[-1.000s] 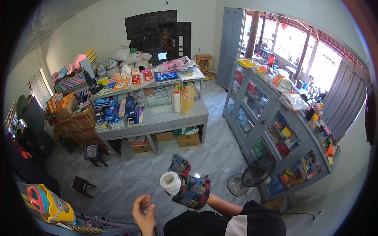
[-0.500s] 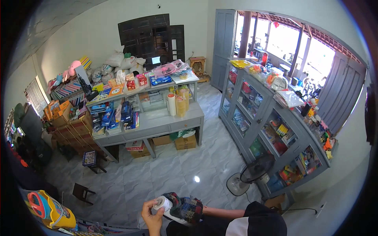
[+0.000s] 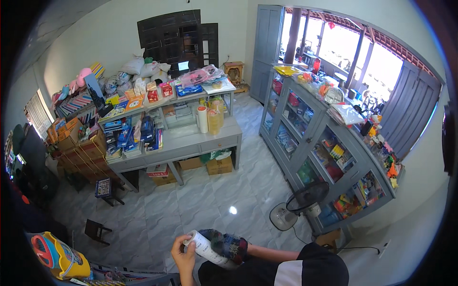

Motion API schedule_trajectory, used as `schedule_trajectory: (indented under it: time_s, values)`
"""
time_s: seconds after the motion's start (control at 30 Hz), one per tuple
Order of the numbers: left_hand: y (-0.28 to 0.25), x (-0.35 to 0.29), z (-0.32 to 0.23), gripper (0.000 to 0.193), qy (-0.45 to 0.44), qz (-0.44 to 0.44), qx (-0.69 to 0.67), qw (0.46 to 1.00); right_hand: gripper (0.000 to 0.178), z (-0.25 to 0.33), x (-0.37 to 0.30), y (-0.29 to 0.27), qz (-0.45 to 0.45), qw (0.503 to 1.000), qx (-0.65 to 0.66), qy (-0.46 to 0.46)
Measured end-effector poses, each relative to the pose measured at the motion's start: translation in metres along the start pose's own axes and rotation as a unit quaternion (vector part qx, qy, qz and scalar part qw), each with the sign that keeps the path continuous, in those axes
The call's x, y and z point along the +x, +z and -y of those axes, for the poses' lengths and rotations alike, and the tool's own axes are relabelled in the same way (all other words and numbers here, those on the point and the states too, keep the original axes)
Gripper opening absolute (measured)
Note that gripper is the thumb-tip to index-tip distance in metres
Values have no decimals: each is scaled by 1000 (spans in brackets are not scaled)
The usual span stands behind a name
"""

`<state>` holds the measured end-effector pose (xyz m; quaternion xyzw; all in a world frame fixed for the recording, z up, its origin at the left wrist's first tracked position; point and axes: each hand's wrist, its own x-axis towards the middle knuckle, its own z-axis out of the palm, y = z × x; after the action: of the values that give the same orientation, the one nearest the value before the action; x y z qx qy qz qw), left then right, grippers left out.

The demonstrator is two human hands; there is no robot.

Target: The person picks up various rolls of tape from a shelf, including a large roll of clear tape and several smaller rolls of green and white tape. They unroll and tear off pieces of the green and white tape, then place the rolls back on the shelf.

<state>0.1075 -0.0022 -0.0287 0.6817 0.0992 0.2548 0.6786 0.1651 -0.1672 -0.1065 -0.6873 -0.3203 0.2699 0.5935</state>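
Note:
At the lower middle, my left hand (image 3: 184, 250) grips the upper end of a white printed cylinder (image 3: 204, 248), thumb and fingers round its rim. The cylinder is tilted, its lower end toward my lap. My right hand is hidden under a dark plaid cloth (image 3: 229, 245) with red and blue checks; whether the cloth is worn like a mitt or held, I cannot tell. That cloth lies along the cylinder's right side and touches it. My right forearm (image 3: 272, 253) reaches in from the right.
A yellow toy bucket (image 3: 74, 260) stands at the lower left. Right of my hands are a black floor fan (image 3: 307, 198) and a grey glass-fronted cabinet (image 3: 310, 148). Ahead, a grey desk (image 3: 186, 143) bears books and tape rolls. Low stools (image 3: 97, 231) stand on the tiled floor.
The plaid cloth has slid down along the cylinder, so more of its white printed side shows. My left hand keeps its hold at the top. The view has shifted slightly.

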Motion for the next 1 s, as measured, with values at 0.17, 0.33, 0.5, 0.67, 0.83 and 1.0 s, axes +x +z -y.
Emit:
schedule_trajectory:
  time_s: [0.17,0.33,0.5,0.67,0.83,1.0]
  values:
    - [-11,4,12,12,-22,-27,19,999,48,-2,-7,-2,-25,999,-40,-5]
    - [-26,11,16,11,32,-74,64,995,47,-2,-11,-5,-52,994,-91,-24]
    - [-41,40,-24,20,93,-117,6,989,47,1,-8,-13,-91,978,-174,-74]
    - [-30,39,-72,54,141,-77,-23,987,46,10,7,-32,-146,939,-267,-157]
    - [-30,13,-72,75,181,5,147,972,45,14,44,-46,-164,904,-318,-236]
    - [-6,2,-56,58,272,70,6,960,45,15,71,-10,-83,928,-285,-223]
